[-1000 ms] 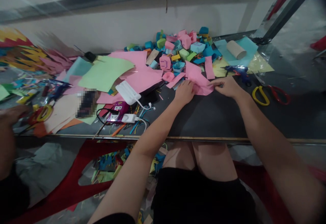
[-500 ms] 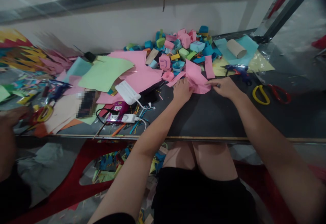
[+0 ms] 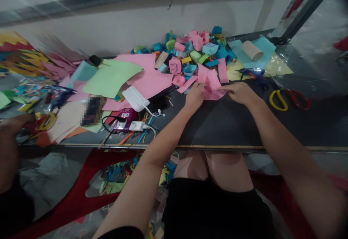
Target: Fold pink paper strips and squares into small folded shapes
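Observation:
A creased sheet of pink paper (image 3: pixel 212 79) lies at the table's near side of the coloured paper pile, a fold standing up in its middle. My left hand (image 3: pixel 195 96) is closed on its left edge, fingertips curled over the paper. At its right edge, my right hand (image 3: pixel 240 94) holds the corner, index finger stretched along the paper and the other fingers curled under; the thumb is partly hidden. Next to the sheet are a pink strip (image 3: pixel 187 84) on the left and another pink strip (image 3: pixel 223 71) behind on the right.
Small folded paper shapes (image 3: pixel 198 42) are heaped at the back. Right stand a glue gun (image 3: pixel 254 73), scissors (image 3: pixel 278 100) and a cardboard tube (image 3: pixel 252 50). Left are paper sheets (image 3: pixel 114 76), a white power bank (image 3: pixel 135 98) and a purple socket block (image 3: pixel 126 117). Another person's hand (image 3: pixel 13 123) is at far left.
My left fingers have curled further in over the pink paper, and its middle fold stands up more. My right index finger has straightened and slid slightly left along the edge.

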Demonstrator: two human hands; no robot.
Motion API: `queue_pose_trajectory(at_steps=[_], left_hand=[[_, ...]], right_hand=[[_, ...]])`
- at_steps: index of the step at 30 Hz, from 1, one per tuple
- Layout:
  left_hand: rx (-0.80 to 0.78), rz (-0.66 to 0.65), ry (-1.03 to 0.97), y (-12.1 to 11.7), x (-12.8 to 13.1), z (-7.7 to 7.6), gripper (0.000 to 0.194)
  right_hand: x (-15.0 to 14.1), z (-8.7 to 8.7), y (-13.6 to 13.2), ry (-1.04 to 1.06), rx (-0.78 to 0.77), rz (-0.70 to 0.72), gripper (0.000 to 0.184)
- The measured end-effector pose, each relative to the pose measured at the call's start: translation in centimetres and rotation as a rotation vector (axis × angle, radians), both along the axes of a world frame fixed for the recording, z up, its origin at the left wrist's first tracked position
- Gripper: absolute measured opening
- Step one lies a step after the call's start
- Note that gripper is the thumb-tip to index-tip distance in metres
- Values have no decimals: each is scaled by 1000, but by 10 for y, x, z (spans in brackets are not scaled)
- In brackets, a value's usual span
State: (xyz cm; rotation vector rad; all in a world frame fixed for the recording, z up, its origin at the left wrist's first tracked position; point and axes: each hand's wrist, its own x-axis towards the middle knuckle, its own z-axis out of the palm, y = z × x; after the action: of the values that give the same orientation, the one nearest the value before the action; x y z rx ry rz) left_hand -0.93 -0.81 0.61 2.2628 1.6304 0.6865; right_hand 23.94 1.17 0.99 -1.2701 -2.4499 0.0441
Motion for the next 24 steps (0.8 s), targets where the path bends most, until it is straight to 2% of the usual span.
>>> queue_pose_trajectory(at_steps=[7, 13, 18, 22, 24], left_hand=[[4, 20, -44, 1, 0, -2, 40], [38, -21, -49, 9, -1, -12, 36], [87, -38, -140, 17, -3, -22, 37], [107, -31, -185, 23, -5, -27, 37], [110, -30, -189, 24, -5, -28, 37]], right_hand=[[2, -2, 2, -28, 60, 44, 46], [1, 0, 1, 39, 70, 108, 44], [3, 1, 4, 51, 75, 212, 42], [4, 4, 6, 39, 62, 229, 34], [3, 7, 6, 48, 45, 249, 36]])
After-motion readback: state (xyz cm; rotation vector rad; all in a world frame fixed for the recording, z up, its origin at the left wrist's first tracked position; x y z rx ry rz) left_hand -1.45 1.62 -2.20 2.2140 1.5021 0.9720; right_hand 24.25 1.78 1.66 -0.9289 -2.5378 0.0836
